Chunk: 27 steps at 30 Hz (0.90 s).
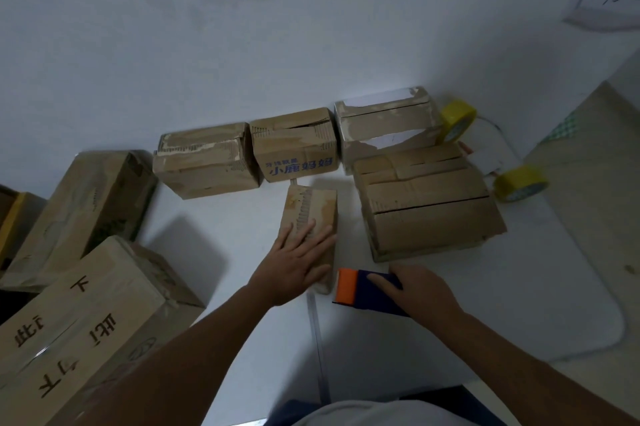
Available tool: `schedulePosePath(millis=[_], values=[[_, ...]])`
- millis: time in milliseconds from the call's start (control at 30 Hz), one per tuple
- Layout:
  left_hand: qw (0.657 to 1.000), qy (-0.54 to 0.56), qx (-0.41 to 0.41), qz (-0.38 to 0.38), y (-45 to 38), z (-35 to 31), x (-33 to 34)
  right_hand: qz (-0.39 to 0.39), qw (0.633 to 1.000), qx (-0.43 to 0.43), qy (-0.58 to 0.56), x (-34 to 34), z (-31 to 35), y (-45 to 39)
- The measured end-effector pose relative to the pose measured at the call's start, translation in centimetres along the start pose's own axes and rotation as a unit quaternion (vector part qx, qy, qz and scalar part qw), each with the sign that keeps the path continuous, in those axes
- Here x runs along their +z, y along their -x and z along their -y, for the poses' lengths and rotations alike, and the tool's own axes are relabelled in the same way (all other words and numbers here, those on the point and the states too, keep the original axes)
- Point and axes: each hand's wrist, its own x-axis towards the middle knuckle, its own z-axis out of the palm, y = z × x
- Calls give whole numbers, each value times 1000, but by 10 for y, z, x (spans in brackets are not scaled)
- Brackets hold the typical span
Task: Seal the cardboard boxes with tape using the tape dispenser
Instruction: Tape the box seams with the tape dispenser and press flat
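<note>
while nothing's been taped on this one as far as i can tell, here's the rundown:

left hand: left hand [300, 256] is flat and open, fingers spread, pressing down on the near end of the small box [309, 228] just below the centre of the frame

right hand: right hand [420, 290] is wrapped around the tape dispenser [363, 288], lower centre-right, just right of the small box's near end. orange end points at the box, blue body is under the palm

where the boxes are: small box sits on the white table [242, 304] in front of a row of three boxes [292, 145] along the wall. a bigger flat box [426, 203] is to its right, well-worn, with its top seam visibly open

spare tape: two yellow tape rolls [456, 120] at the right edge of the row, one behind the other

how the box handles: looks light and a bit soft to me. corners are crushed and the top layer is peeled, so it'll probably flex and slide if you drag tape across it. pinning it from above with a flat palm seems right

where to hold the dispenser: by the blue body, orange end leading. cutter side is likely sharp, so keep fingers off it

tape start: can't tell if a tape end is already stuck to the box
</note>
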Motion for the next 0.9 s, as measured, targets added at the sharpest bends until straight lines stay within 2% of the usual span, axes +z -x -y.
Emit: schedulePosePath(millis=[133,333,900], values=[[1000,-11,4,-25,-1,0,3,-16,1000,-22,3,-5,-11,7],[1000,-17,8,-14,-1,4,7,-25,997,-64,24,-7,-18,8],[1000,-18,-5,-22,-2,-5,8,-44,995,-86,9,-11,-34,10]])
